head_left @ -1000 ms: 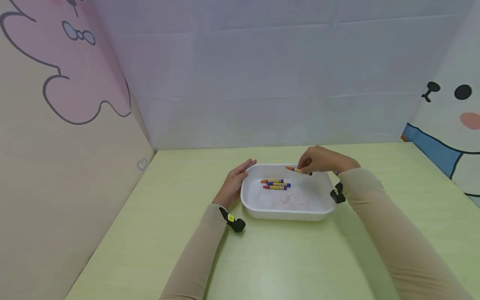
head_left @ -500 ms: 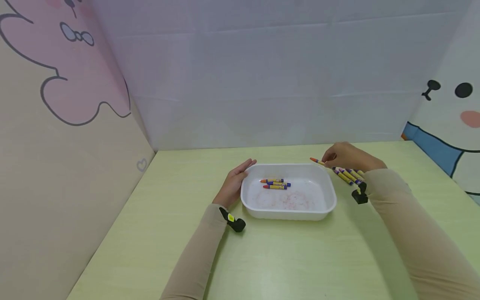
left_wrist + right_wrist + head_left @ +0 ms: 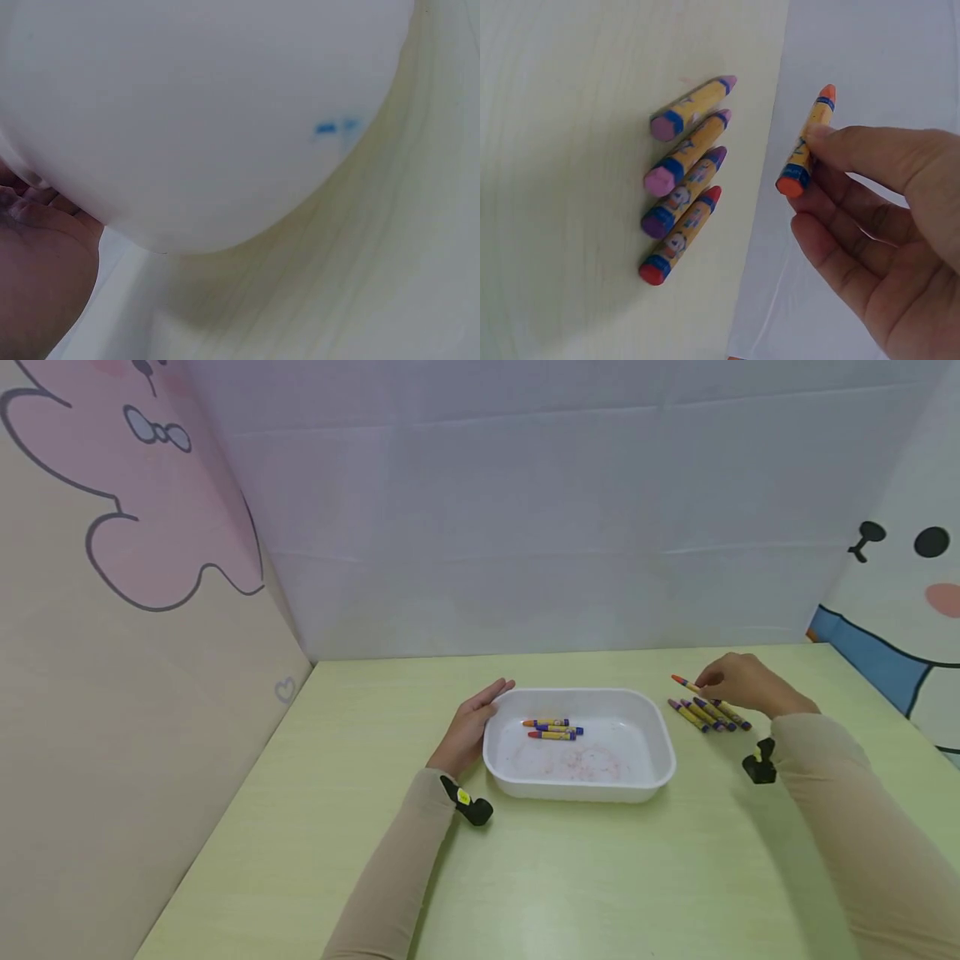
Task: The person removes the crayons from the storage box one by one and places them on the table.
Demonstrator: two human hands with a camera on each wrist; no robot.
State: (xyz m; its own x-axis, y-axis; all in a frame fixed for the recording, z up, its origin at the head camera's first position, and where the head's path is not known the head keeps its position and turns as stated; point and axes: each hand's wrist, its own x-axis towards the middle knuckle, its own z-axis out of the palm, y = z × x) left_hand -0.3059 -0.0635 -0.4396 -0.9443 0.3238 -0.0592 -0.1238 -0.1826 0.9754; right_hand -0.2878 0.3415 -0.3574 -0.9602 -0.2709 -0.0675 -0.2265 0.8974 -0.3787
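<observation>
Nearest us, two beige sleeves (image 3: 382, 877) reach over a pale green desk (image 3: 555, 877). Our left hand (image 3: 467, 731) rests against the left side of a white tray (image 3: 577, 791), its fingers extended. Inside lie three crayons (image 3: 552, 736) — red nearest, then blue, then orange. To the tray's right, four more crayons (image 3: 694, 148), two pink, one purple and one red, lie in a slanted row on the desk. Just beyond them, our right hand (image 3: 742, 683) pinches an orange crayon (image 3: 806, 146) between thumb and fingers. Behind everything hangs a whitish backdrop (image 3: 480, 527).
</observation>
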